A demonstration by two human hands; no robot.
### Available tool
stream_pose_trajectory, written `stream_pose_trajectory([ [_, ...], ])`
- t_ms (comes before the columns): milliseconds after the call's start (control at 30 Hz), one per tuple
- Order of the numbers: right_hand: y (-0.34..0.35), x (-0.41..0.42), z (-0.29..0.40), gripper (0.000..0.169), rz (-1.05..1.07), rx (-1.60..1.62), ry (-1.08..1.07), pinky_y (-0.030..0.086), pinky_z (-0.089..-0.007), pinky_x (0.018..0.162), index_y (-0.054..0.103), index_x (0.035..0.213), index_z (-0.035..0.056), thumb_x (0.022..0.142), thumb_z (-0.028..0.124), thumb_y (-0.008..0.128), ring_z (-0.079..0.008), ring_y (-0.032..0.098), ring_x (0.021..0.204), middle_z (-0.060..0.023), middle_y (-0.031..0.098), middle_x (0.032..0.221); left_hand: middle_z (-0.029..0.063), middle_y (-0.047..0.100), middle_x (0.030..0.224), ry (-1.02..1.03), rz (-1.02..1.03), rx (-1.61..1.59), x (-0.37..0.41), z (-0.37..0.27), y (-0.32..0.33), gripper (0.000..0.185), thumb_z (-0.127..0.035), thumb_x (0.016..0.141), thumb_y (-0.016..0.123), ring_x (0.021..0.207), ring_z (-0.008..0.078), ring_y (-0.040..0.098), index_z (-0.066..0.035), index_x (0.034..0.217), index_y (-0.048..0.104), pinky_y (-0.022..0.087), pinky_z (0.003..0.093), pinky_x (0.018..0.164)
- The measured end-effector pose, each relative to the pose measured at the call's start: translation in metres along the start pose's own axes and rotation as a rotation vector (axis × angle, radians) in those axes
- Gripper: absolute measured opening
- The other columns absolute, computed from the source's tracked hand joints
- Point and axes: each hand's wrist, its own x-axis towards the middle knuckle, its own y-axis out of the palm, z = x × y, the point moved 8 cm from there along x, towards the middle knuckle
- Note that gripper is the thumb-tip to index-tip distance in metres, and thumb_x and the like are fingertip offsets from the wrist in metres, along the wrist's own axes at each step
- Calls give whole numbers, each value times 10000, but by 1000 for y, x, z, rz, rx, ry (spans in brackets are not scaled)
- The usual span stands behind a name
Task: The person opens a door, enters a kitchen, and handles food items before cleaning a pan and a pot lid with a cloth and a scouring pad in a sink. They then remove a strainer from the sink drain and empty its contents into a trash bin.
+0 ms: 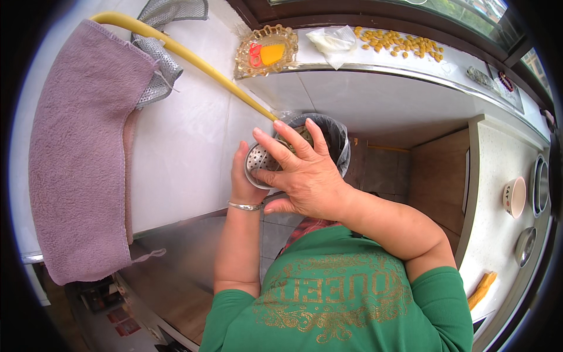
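Note:
My left hand (244, 180), with a silver bangle at its wrist, holds a round perforated metal sink strainer (259, 158) tilted over a waste bin (339, 136). The bin is lined with a dark plastic bag, and some scraps show inside it between my fingers. Spread across the strainer's front is my right hand (308, 176). One of its fingers bends onto the strainer's rim or inside. That hand hides much of the strainer and part of the bin's mouth.
A yellow rail (211, 68) carries a purple towel (83, 154) and a silvery mesh cloth (158, 70). On the sill lie a glass dish (245, 53), tissue (333, 42) and several yellow pieces (400, 42). A cup (514, 198) and metal bowl (525, 247) stand on the right counter.

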Motion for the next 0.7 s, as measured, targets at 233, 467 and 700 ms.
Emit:
stream_pose_trajectory([
  [233,3,-4,-8,464,112,-58,-30,53,-542,1028,654,895,215,586,559,617,-246,160,1294,9,238,1393,141,578,1045,2,-31,32,0,2,-5,539,-467,871,309,960,265,561,-21,1078,530,458,388,819],
  [467,0,-5,-15,493,71,-8,21,71,-540,1017,649,944,201,683,596,514,-272,175,1289,-37,241,1392,148,580,1036,13,-115,137,-1,-1,-12,588,-495,866,288,949,267,565,-3,1085,526,463,388,816],
  [700,-3,-2,-28,308,-55,-74,148,111,-519,1013,641,919,167,757,418,564,-278,201,1276,-84,274,1368,151,593,1002,155,-66,311,0,-10,-8,575,-444,894,268,920,244,574,40,1072,521,464,343,807],
])
